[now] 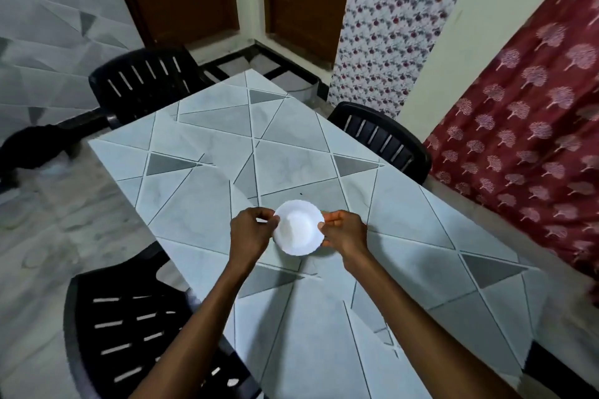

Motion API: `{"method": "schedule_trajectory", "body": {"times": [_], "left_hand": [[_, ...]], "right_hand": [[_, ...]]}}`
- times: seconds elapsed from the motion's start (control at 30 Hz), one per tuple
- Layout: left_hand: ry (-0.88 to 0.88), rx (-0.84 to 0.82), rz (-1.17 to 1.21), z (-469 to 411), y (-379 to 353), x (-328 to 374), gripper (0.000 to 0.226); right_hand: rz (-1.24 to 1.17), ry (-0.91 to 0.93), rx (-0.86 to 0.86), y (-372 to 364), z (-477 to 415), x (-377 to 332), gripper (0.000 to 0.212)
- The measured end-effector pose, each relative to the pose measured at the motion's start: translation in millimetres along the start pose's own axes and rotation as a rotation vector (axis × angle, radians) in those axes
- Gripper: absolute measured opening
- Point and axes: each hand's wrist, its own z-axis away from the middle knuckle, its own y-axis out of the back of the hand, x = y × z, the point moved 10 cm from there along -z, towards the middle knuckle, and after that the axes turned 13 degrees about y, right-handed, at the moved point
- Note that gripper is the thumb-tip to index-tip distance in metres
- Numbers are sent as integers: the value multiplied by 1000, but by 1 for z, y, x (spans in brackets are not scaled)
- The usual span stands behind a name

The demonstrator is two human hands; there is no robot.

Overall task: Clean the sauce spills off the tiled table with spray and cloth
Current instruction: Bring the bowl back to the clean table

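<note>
The left hand (249, 230) and right hand (343, 233) each pinch an opposite rim of a small white scalloped dish (298, 227) at the middle of the tiled table (324, 317). Black chairs (146, 81) stand at the table's edges.

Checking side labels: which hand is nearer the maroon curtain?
Right. The right hand holds the white bowl on the side facing the maroon curtain; the left hand holds the opposite rim.
</note>
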Motion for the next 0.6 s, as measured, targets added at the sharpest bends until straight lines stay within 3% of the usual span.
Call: {"method": "schedule_trajectory", "body": {"times": [0.3,0.6], "left_hand": [[23,12,-170,-138,-25,23,14],[66,51,-256,-188,-42,7,4]], "right_hand": [[45,-127,97,-69,-114,24,14],[127,-193,126,-86,-151,44,21]]}}
